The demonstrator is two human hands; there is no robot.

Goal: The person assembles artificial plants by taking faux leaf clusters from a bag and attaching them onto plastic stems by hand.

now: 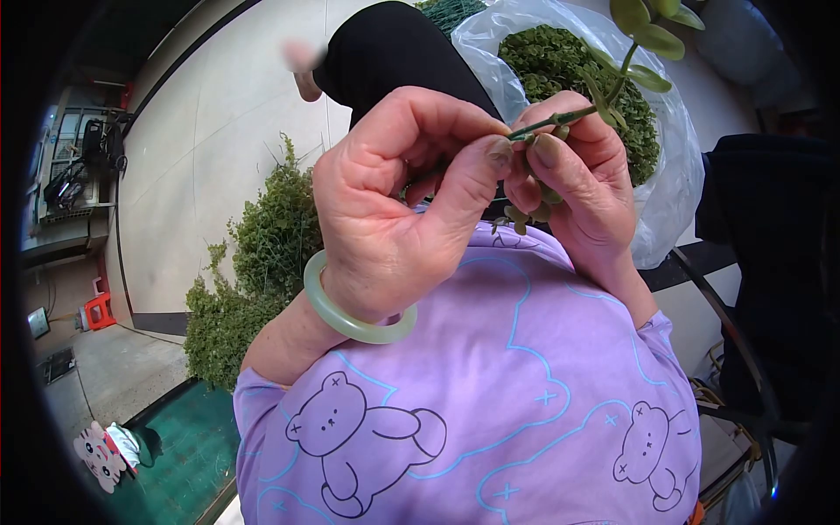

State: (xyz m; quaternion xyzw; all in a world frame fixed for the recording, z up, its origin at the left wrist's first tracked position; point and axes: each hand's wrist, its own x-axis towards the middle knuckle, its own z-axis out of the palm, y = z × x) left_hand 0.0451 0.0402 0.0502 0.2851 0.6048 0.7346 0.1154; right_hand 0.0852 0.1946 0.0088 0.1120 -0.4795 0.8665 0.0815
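Observation:
A green leafy stem (569, 115) runs from my fingertips up to the top right, with oval leaves (658, 40) along it. My left hand (407, 188), a pale green bangle (359, 322) at its wrist, pinches the lower end of this stem between thumb and forefinger. Close beside it, my right hand (584, 179) is closed round the stem, thumb and forefinger almost meeting the left fingertips. A few small leaves (518, 217) hang beneath the right fingers. Exactly what lies between the fingertips is partly hidden.
Ahead on the right, a clear plastic bag (678, 210) holds a mass of small-leaved greenery (547, 54). More bushy greenery (278, 236) is heaped to my left. A black-clad leg (394, 57) extends forward. A dark chair frame (731, 324) stands at the right, a green board (188, 451) lower left.

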